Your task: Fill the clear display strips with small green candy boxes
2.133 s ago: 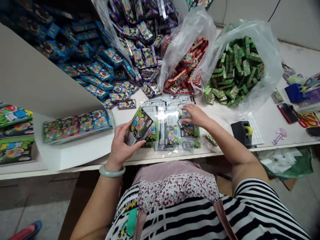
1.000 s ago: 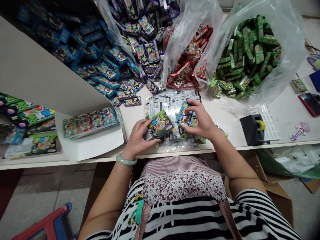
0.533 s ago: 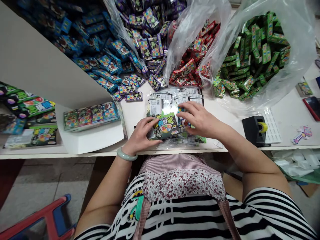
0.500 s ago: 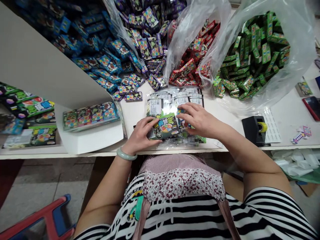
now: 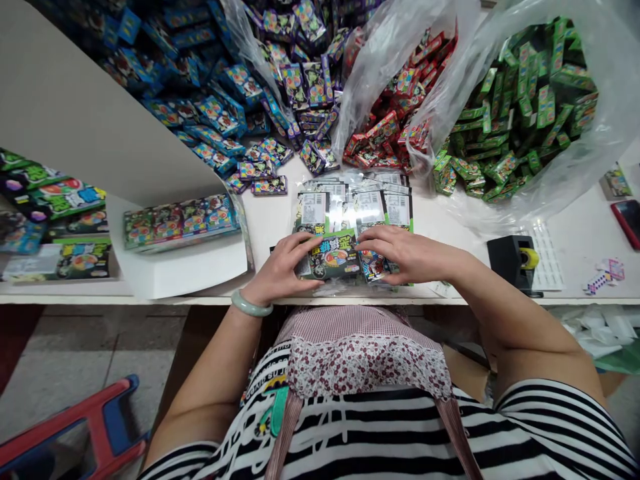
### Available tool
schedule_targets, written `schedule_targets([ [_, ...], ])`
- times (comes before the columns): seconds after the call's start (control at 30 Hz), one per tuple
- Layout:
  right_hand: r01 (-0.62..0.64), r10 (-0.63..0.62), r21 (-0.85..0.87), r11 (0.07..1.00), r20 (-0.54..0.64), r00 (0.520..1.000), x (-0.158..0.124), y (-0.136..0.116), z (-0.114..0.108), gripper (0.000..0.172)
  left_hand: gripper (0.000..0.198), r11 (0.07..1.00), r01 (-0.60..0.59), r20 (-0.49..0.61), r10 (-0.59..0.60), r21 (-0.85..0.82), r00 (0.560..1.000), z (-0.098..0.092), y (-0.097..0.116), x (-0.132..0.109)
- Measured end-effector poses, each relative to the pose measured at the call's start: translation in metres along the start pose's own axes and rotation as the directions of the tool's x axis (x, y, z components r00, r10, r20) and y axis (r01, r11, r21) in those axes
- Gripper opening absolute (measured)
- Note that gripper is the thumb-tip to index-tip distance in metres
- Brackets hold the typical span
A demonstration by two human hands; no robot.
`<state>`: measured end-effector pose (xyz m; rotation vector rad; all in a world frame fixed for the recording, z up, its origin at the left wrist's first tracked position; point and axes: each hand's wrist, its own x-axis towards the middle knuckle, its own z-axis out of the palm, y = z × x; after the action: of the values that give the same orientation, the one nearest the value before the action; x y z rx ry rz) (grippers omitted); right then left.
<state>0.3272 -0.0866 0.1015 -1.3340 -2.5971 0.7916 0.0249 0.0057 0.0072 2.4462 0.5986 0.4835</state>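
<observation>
My left hand (image 5: 281, 272) is pinching a black-green packet (image 5: 334, 259) over the pouches (image 5: 371, 207); my half-curled right hand (image 5: 413, 255), gripping a blue box (image 5: 371, 268), is now sitting lower, seemingly lining it up beside the packet.

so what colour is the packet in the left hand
Mostly black with a green edge; the packet in the left hand shows in the head view.

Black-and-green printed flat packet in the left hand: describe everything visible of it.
The black-and-green printed flat packet has a green upper strip, multicoloured lettering and a round colourful picture. It looks thin and slightly glossy. Printed side up, it sits over other dark flat packets. The left hand grips its left end; whether the right hand touches it is unclear.
</observation>
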Motion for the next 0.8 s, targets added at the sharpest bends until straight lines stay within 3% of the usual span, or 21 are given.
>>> schedule_targets([
  [0.17, -0.007, 0.008, 0.051, 0.999, -0.024, 1.000, 0.005, 0.005, -0.002, 0.068, 0.085, 0.998, -0.040, 0.043, 0.042, -0.041, 0.998, 0.003, 0.003, 0.004],
  [0.3, 0.023, -0.013, 0.104, 0.994, -0.102, 0.995, 0.010, 0.007, 0.002, 0.062, 0.086, 0.996, -0.038, 0.010, 0.039, -0.086, 0.999, 0.007, 0.005, 0.007],
  [0.37, -0.032, 0.050, 0.107, 0.994, -0.168, 0.984, 0.010, 0.006, 0.007, 0.062, 0.084, 0.996, -0.019, -0.032, 0.016, -0.084, 0.999, 0.008, 0.006, 0.007],
  [0.47, -0.233, 0.269, 0.145, 0.962, -0.329, 0.905, 0.007, 0.000, 0.022, 0.049, 0.085, 0.997, 0.053, -0.113, -0.059, -0.052, 0.992, 0.009, 0.008, 0.005],
  [0.57, -0.318, 0.403, 0.272, 0.908, -0.366, 0.839, 0.006, -0.006, 0.046, 0.040, 0.086, 0.994, 0.109, -0.193, -0.105, 0.013, 0.976, 0.012, 0.015, 0.005],
  [0.7, -0.231, 0.497, 0.573, 0.787, -0.366, 0.787, 0.011, -0.010, 0.066, 0.040, 0.094, 0.990, 0.137, -0.296, -0.121, 0.035, 0.948, 0.017, 0.033, 0.009],
  [0.8, -0.112, 0.515, 0.680, 0.724, -0.427, 0.743, 0.015, -0.010, 0.063, 0.031, 0.086, 0.976, 0.145, -0.285, -0.187, -0.161, 0.940, 0.022, 0.046, 0.014],
])
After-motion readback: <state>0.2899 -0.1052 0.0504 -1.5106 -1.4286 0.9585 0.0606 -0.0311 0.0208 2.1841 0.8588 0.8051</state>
